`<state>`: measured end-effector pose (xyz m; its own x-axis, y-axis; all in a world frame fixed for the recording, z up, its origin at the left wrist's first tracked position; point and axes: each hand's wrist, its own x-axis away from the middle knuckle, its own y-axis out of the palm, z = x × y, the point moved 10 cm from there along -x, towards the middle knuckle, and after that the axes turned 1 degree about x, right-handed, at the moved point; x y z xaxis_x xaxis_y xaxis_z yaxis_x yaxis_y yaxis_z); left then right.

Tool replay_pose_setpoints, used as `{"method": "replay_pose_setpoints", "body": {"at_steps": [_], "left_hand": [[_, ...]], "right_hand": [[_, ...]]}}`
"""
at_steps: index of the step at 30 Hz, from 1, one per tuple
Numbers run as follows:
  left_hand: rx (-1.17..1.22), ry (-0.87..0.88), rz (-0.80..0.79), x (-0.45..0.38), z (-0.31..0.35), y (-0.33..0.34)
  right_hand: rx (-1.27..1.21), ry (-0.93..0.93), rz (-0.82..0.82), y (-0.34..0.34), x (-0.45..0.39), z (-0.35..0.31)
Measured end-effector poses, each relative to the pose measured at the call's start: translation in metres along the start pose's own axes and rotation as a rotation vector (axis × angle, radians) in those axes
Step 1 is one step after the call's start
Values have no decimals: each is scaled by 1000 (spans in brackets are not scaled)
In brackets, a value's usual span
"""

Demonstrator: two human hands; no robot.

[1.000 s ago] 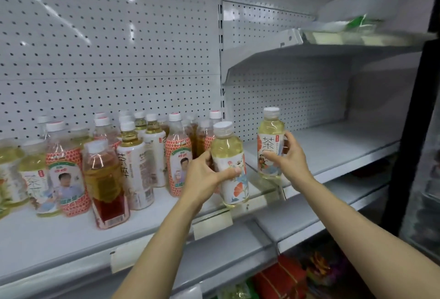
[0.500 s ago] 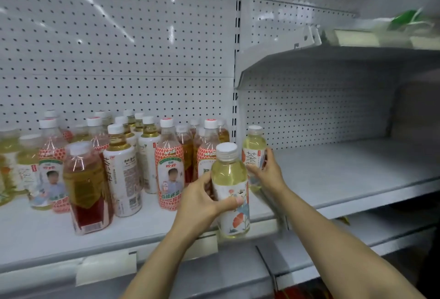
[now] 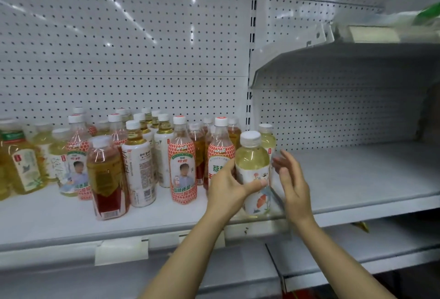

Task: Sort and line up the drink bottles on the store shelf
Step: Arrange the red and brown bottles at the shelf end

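My left hand [image 3: 227, 185] grips a pale yellow tea bottle [image 3: 254, 167] with a white cap and a flower label, standing at the front of the white shelf [image 3: 166, 217]. Right behind it stands a second pale tea bottle [image 3: 267, 139]. My right hand [image 3: 291, 180] hovers just right of both bottles, fingers straight and apart, holding nothing. To the left crowd several mixed bottles: red-patterned ones [image 3: 182, 163], white-labelled ones [image 3: 140, 167] and a dark amber one [image 3: 107, 177].
The right shelf bay [image 3: 357, 174] is bare. A perforated white back panel [image 3: 131, 48] rises behind the bottles, with an upright post [image 3: 252, 36] between bays. A higher shelf [image 3: 345, 60] juts out at upper right. Lower shelves [image 3: 333, 260] sit below.
My right hand has let go of the second pale bottle, which now stands behind the first, and has opened. My left hand keeps its grip on the front bottle.
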<state>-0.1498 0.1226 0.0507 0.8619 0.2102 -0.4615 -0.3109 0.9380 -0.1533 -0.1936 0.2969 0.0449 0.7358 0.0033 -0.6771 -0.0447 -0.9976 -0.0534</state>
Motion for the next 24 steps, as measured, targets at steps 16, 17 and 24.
{"method": "replay_pose_setpoints", "body": {"at_steps": [16,17,24], "left_hand": [[-304,113,690,15,30,-122],[-340,29,692,11,14,-132],[-442,-277,411,-17,-62,-130]], "right_hand": [[179,326,72,18,-14,66],[201,345,73,19,-15,71],[398,345,73,27,-27,75]]}}
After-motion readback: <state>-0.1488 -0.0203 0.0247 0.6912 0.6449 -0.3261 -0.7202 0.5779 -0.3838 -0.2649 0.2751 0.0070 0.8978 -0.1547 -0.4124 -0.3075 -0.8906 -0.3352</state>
